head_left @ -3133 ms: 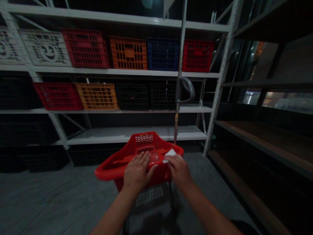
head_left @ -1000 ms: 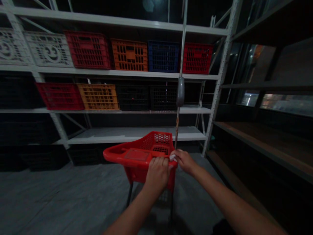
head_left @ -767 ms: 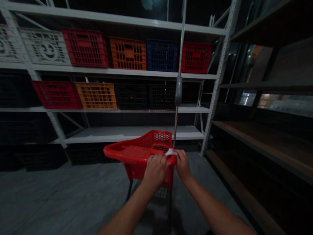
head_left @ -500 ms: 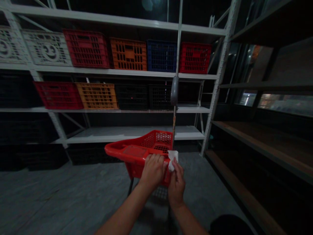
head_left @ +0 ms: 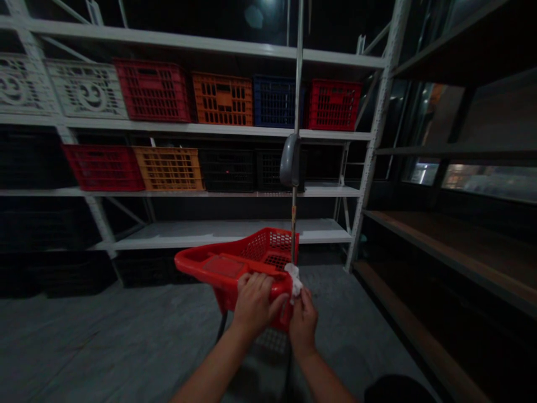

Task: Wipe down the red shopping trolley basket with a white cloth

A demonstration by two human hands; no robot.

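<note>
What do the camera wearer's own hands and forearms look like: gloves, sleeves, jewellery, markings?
Ungloved left hand and ungloved right hand; left forearm and right forearm uncovered as far as the bottom edge of the picture. No sleeve or cuff in view, no watch or bracelet on either wrist. No cables. Rings or small skin markings: too dim to tell.

The scene is dim, with a hazy light [head_left: 268, 4] high above the fingers [head_left: 255, 281], a pale flare spot [head_left: 254, 17] beside it, and a faint sheen on the red shopping cart [head_left: 226, 266] beneath them. Left of the fingers, black crates [head_left: 62, 274] sink into shadow; rightward, wide-angle distortion stretches the brown shelves [head_left: 453, 240].
</note>
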